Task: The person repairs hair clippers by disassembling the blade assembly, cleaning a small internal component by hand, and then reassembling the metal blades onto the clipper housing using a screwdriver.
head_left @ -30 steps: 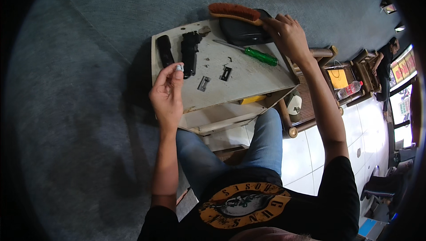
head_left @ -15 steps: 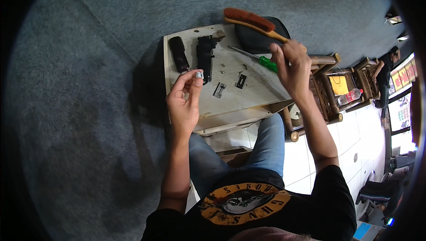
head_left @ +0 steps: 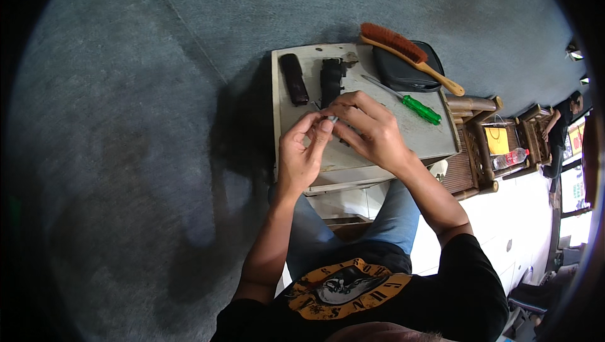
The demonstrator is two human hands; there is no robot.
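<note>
My left hand [head_left: 301,158] pinches a small whitish part [head_left: 332,119] between thumb and fingers above the cabinet top. My right hand [head_left: 373,133] meets it there with fingers closed, their tips close against the part; whatever they hold is hidden. Just beyond the hands lies a black device body [head_left: 331,80], its near end covered by my fingers. To its left rests a dark, glossy, elongated casing [head_left: 293,78]. A screwdriver [head_left: 421,109] with a green handle lies to the right. The small dark pieces under my hands are mostly covered.
A wooden-handled brush [head_left: 396,42] with reddish bristles lies across a black zipped case [head_left: 403,77] at the far right of the pale cabinet top [head_left: 391,146]. Bamboo chairs [head_left: 469,159] stand to the right, one with a bottle [head_left: 509,158]. Another person [head_left: 558,124] sits farther off.
My right hand has come down and left from above the screwdriver to meet the left hand at the whitish part. The whole view has shifted, so the cabinet appears farther right.
</note>
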